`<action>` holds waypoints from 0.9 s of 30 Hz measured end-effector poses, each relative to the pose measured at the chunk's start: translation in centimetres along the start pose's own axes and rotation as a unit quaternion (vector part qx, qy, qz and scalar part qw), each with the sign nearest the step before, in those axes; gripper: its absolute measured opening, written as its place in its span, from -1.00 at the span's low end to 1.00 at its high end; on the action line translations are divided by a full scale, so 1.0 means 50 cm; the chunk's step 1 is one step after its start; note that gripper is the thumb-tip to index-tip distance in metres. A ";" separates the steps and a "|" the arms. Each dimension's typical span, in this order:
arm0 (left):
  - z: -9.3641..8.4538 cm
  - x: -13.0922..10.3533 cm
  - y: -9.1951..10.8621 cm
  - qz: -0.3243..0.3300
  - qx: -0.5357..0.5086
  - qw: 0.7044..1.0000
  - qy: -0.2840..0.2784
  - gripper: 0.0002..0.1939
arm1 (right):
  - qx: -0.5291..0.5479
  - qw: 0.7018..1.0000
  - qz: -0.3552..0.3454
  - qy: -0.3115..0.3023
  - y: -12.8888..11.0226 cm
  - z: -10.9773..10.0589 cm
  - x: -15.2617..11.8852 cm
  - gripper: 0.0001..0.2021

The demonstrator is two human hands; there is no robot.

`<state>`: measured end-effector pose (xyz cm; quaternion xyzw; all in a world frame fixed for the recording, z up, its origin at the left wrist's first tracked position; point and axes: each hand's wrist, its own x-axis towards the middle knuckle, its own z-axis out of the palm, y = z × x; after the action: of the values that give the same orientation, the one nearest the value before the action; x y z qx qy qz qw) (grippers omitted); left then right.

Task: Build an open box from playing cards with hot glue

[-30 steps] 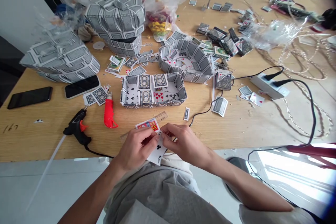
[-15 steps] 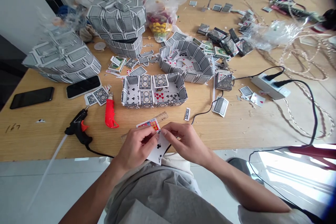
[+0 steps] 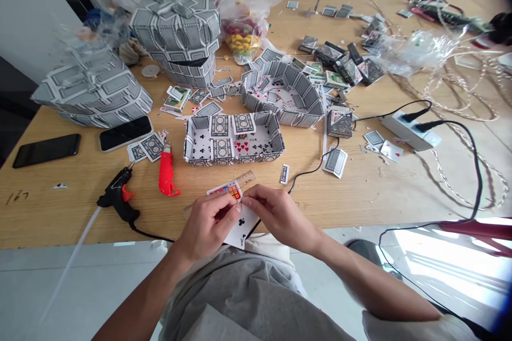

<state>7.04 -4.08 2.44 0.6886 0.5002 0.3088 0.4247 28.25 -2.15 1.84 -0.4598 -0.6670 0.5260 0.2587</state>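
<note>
An ace of clubs playing card is pinched near its upper edge between both my hands at the front of the table. My left hand grips it from the left, thumb against the fingertips. From the right, my right hand presses thumb and finger together on the same edge, the fingertips of both hands nearly touching. Just beyond lie a picture card and a clear ruler. Farther back stands an open rectangular tray built of cards, with several patterned card backs laid across it.
At left are a black glue gun, a red utility knife and two phones. Card-covered baskets stand at the back left. A boat-shaped card tray sits behind the rectangular one. A power strip with cables lies right.
My fingertips have closed slightly on the card's top edge, covering its upper corner letter. The right hand has shifted a little to the left; the table things stay put.
</note>
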 end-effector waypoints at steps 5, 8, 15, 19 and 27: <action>0.006 0.002 -0.007 -0.011 0.025 1.000 0.008 -0.68 | -0.089 0.979 -0.124 0.136 0.014 0.011 -0.002 -0.90; 0.014 0.003 -0.010 0.008 0.060 0.998 0.025 -0.72 | -0.177 0.948 -0.181 0.192 0.020 0.018 -0.003 -0.91; 0.033 0.005 -0.018 0.081 0.125 0.985 0.083 -0.81 | -0.167 0.948 -0.156 0.221 0.027 0.037 0.000 -0.87; 0.036 0.004 -0.021 0.113 0.148 0.977 0.108 -0.85 | -0.212 0.930 -0.177 0.242 0.027 0.050 0.000 -0.83; 0.041 0.004 -0.024 0.131 0.186 0.967 0.113 -0.88 | -0.288 0.915 -0.169 0.228 0.024 0.062 0.000 -0.82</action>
<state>8.32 -4.29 0.48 0.7755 0.4989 0.3394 0.1859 26.11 -3.57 -0.25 -0.5022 -0.7804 0.1404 0.3451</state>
